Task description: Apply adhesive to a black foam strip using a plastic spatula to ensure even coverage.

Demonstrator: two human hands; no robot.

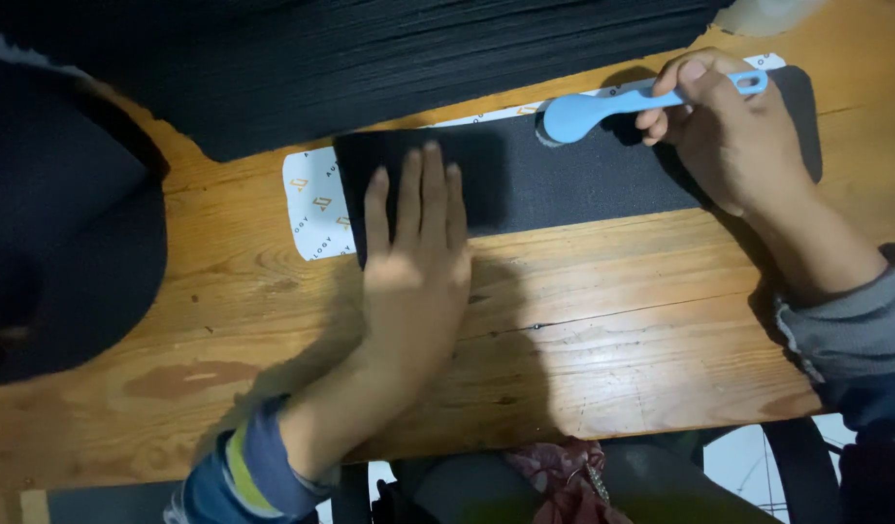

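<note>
Matt black gritty sheet [573, 180], smooth plastic brush [602, 107], glossy wooden table [612, 330].

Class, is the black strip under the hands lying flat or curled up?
Flat: the black strip lies spread on its white backing, left hand pressing it down.

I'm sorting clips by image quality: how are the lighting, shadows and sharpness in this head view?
Head view: warm, dim light; the left hand throws a soft shadow down the wooden table; the right hand with the blue brush shades the dark strip; the black stack at the top loses detail; edges are slightly soft, with no glare.
</note>
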